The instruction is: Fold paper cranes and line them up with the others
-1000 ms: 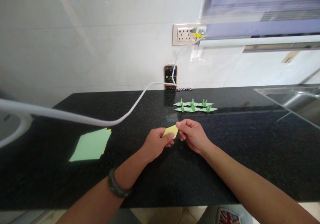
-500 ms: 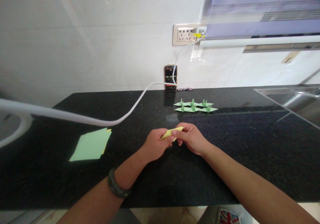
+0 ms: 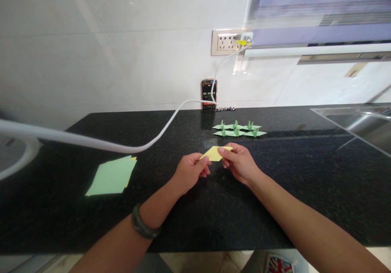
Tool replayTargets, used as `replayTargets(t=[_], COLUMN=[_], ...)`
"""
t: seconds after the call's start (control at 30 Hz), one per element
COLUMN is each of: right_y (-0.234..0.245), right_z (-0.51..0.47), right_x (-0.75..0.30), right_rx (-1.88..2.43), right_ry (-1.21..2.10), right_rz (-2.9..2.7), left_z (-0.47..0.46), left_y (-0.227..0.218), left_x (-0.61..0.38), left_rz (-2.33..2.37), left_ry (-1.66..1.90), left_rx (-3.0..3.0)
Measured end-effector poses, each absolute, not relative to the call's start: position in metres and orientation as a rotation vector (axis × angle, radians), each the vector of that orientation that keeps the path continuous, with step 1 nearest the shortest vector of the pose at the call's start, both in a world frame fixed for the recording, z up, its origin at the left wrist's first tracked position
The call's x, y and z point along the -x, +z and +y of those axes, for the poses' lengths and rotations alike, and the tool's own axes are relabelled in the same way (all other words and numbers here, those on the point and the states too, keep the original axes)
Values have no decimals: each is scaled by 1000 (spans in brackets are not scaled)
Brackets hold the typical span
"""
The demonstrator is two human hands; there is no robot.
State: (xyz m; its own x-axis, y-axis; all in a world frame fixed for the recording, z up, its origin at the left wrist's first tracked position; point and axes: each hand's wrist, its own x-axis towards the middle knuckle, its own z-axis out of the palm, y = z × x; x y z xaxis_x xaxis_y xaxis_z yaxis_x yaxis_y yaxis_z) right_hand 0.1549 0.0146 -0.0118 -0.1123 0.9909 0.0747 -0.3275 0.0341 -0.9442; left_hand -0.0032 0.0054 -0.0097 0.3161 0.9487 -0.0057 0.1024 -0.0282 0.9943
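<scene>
A folded piece of yellow paper is held between my two hands, above the dark counter. My left hand pinches its left corner between thumb and fingers. At the other end my right hand grips the paper, thumb on top. Beyond the hands stand several green paper cranes in two rows, wings spread. To the left lies a stack of green paper sheets, with yellow edges showing from beneath. A dark bangle circles my left wrist.
Propped against the wall is a phone with a timer on its screen. A white cable runs from the wall socket past the phone and across the left side. A metal sink is set into the counter at right.
My hands have moved apart slightly, the right one up and to the right. The yellow paper now shows more of its flat, pointed shape. The cranes and green sheets stay put.
</scene>
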Motion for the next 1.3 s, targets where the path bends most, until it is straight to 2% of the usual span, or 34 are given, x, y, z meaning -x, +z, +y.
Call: replayTargets(t=[0.4,0.73,1.3], right_y=[-15,-14,-16], right_z=[15,6,7], right_x=[-155,-150,-151], right_rx=[924,1060,1031], right_ry=[1278,1260,1246], right_rz=[-1107,-1483,-1481], left_z=[5,6,5], left_y=[-11,-14,-13], left_x=[1,5,5], left_rz=[1120,1156,1143], left_ry=[1201,1086,1114], left_rx=[-1312,-1611,-1528])
